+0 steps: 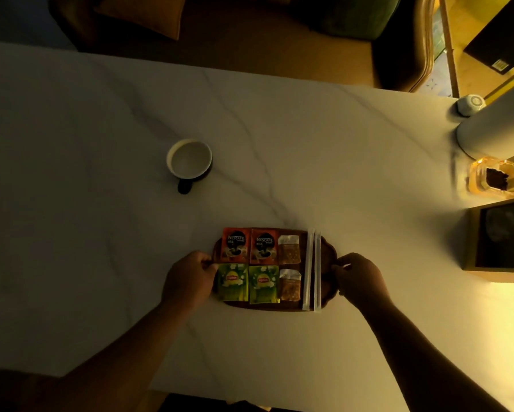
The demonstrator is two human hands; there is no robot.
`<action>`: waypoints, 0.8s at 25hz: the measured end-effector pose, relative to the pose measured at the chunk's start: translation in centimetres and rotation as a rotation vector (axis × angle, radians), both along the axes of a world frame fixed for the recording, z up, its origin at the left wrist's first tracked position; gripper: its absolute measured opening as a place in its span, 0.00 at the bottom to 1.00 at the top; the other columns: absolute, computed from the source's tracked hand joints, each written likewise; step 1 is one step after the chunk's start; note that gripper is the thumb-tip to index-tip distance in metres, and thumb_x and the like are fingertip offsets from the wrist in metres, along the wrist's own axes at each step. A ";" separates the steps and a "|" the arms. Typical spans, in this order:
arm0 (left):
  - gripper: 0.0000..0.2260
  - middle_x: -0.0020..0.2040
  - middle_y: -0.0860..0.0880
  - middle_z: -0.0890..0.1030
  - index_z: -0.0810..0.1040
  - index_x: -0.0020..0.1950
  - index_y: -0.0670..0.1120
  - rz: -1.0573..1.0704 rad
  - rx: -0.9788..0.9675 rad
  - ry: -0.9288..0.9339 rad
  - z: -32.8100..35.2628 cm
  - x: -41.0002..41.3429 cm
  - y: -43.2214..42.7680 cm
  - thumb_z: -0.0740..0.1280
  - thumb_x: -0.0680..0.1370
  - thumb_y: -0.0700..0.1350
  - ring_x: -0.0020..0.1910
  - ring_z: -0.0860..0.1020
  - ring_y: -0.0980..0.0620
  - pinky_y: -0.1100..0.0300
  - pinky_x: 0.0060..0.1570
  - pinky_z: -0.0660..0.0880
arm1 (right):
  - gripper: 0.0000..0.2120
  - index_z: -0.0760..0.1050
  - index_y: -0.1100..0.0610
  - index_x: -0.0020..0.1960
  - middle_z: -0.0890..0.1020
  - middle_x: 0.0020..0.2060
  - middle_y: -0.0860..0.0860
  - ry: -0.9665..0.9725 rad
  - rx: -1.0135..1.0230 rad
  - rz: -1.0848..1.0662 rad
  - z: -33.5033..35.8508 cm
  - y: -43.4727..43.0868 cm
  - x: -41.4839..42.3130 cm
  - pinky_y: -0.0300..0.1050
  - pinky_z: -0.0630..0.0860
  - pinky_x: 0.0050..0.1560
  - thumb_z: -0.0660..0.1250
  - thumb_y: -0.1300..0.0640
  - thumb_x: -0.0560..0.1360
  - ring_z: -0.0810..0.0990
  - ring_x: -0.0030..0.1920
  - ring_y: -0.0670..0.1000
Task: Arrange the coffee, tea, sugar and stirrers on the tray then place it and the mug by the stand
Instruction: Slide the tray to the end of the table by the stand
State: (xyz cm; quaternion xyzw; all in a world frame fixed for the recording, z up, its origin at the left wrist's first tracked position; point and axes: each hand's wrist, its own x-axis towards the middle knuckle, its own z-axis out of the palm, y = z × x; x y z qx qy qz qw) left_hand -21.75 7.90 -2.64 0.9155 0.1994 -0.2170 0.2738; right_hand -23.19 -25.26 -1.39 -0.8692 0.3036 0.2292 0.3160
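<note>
A dark wooden tray (pixel 328 263) lies on the white marble table near me. On it sit two red coffee sachets (pixel 248 245), two green tea packets (pixel 248 283), two brown sugar packets (pixel 289 267) and two white wrapped stirrers (pixel 312 269) along its right side. My left hand (pixel 190 278) grips the tray's left edge. My right hand (pixel 358 278) grips its right edge. A white mug with a dark handle (pixel 189 160) stands farther back and to the left, apart from both hands.
At the right edge stand a dark framed stand (pixel 500 236), a glass ashtray (pixel 495 179), a white cylinder (pixel 493 126) and a small round white device (pixel 471 104). Chairs line the table's far side.
</note>
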 end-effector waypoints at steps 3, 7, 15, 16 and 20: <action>0.10 0.52 0.46 0.85 0.81 0.56 0.48 -0.037 -0.028 0.026 -0.2 0.3 0.4 0.69 0.77 0.50 0.51 0.82 0.44 0.54 0.48 0.77 | 0.06 0.80 0.57 0.55 0.84 0.40 0.51 0.033 0.032 -0.004 0.2 -0.1 0.2 0.38 0.76 0.32 0.69 0.57 0.79 0.84 0.37 0.49; 0.12 0.54 0.45 0.84 0.81 0.59 0.46 -0.107 -0.025 0.007 0.1 1.7 -0.2 0.69 0.78 0.49 0.52 0.81 0.44 0.51 0.51 0.78 | 0.05 0.79 0.57 0.54 0.85 0.41 0.53 0.017 0.107 -0.084 0.8 -1.0 -0.9 0.39 0.77 0.32 0.69 0.58 0.79 0.85 0.37 0.51; 0.13 0.56 0.43 0.83 0.81 0.61 0.46 -0.362 -0.032 -0.054 2.1 7.2 -9.8 0.67 0.78 0.48 0.55 0.80 0.42 0.51 0.53 0.77 | 0.03 0.78 0.55 0.52 0.87 0.41 0.54 -0.008 0.284 -0.428 2.1 -7.2 -7.9 0.42 0.84 0.34 0.70 0.59 0.79 0.88 0.35 0.50; 0.12 0.56 0.43 0.83 0.81 0.60 0.46 -0.409 -0.025 -0.066 2.3 7.9 -11.7 0.67 0.78 0.48 0.54 0.80 0.42 0.52 0.52 0.76 | 0.03 0.78 0.56 0.52 0.87 0.41 0.54 -0.005 0.312 -0.477 2.1 -8.1 -9.0 0.42 0.84 0.35 0.70 0.59 0.79 0.88 0.35 0.49; 0.12 0.56 0.43 0.83 0.82 0.59 0.46 -0.601 -0.005 -0.092 2.9 9.9 -20.2 0.66 0.79 0.48 0.54 0.80 0.41 0.52 0.51 0.75 | 0.02 0.80 0.59 0.50 0.88 0.39 0.55 -0.004 0.435 -0.681 1.9 -11.1 -13.4 0.43 0.84 0.35 0.70 0.60 0.79 0.88 0.36 0.51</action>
